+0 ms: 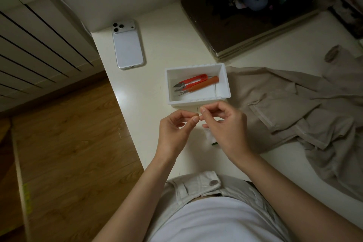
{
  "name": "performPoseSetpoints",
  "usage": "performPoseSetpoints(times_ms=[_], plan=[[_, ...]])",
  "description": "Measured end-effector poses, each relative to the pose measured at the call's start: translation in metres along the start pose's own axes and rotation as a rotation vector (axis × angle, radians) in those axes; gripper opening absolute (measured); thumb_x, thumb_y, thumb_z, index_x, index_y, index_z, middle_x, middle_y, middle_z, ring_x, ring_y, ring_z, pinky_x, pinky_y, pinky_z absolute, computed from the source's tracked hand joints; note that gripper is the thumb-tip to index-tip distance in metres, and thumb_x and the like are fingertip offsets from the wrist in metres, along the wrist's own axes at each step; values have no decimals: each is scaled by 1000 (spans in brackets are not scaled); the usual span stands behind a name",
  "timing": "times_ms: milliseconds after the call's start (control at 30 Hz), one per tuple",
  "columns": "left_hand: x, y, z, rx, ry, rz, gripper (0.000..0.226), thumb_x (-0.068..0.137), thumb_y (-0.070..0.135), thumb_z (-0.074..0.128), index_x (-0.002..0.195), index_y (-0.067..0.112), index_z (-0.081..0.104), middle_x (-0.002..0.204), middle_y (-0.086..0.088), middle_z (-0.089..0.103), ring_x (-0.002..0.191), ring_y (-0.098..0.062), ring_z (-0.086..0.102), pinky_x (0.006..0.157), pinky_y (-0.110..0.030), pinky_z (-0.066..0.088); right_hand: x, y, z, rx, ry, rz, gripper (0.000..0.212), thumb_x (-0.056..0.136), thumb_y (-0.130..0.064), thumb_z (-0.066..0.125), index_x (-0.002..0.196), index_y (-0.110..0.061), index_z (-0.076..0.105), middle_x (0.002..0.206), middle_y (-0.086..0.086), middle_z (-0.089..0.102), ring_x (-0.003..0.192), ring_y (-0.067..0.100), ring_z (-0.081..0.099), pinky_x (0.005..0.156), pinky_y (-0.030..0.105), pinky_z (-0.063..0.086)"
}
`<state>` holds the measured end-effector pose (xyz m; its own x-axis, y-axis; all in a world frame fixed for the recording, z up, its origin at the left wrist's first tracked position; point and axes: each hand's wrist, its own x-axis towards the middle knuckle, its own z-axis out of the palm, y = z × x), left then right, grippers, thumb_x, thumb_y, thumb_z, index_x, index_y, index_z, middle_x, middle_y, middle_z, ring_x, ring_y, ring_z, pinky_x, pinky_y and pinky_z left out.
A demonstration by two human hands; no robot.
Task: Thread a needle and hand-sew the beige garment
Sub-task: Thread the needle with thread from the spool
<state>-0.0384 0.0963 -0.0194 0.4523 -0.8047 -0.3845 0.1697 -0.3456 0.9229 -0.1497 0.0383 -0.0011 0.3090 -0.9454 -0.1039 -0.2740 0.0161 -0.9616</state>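
Both hands are up over the near-left part of the desk (pixel 157 55), just in front of the white tray (pixel 198 102), with their fingertips brought together. The left hand (pixel 176 125) has thumb and forefinger pressed into a pinch. A thin sliver stands up from that pinch, which I take to be the needle (pixel 197 109). The right hand (pixel 224 124) meets it with its own thumb and forefinger pinched, the other fingers loosely curled, most likely on the thread end, though the thread is too fine to make out. Whether it has gone through the eye, I cannot tell.

The beige garment (pixel 294 108) lies rumpled along the right side of the desk, just beside the tray and apart from both hands. Nothing touches it, and no stitching work shows on it from here.

Inside the tray lie 1 pair of red snips (pixel 191 82) and 1 orange-handled tool (pixel 202 84), side by side and touching. A small white thing with a green bit (pixel 210 136) sits on the desk under the right hand, possibly the spool. A phone (pixel 128 45) lies face down near the far-left corner.

By my reckoning the job is at its first step: threading is under way, and knotting, sewing and trimming are all left to do.
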Motion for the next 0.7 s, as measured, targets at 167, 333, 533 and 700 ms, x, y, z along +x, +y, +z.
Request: performPoseSetpoints(times_ms=[167, 333, 533, 700], plan=[[1, -2, 0, 6, 4, 5, 16, 82, 10, 72, 73, 23, 71, 78, 3, 73, 82, -17, 66, 88, -44, 50, 0, 2, 0, -4, 1, -6, 21, 84, -8, 69, 76, -27, 65, 72, -9, 68, 72, 15, 70, 60, 45, 58], [0, -1, 0, 9, 2, 0, 17, 82, 10, 72, 72, 24, 71, 76, 5, 72, 81, -16, 65, 89, -47, 50, 0, 2, 0, -12, 0, -4, 20, 84, -9, 69, 76, -26, 65, 72, -10, 68, 73, 15, 70, 61, 46, 58], [-1, 2, 0, 21, -3, 9, 16, 81, 9, 72, 73, 22, 71, 74, 8, 72, 79, -14, 65, 92, -49, 50, 0, 3, 1, -14, 4, 7, 19, 84, -8, 69, 75, -25, 65, 74, -8, 68, 72, 14, 69, 61, 46, 58], [-1, 3, 0, 34, -6, 11, 15, 81, 12, 73, 72, 25, 71, 75, 8, 72, 80, -15, 66, 93, -52, 48, 0, 4, 1, -19, 1, -3, 20, 84, -9, 70, 75, -26, 65, 73, -9, 68, 74, 14, 69, 62, 47, 58]])
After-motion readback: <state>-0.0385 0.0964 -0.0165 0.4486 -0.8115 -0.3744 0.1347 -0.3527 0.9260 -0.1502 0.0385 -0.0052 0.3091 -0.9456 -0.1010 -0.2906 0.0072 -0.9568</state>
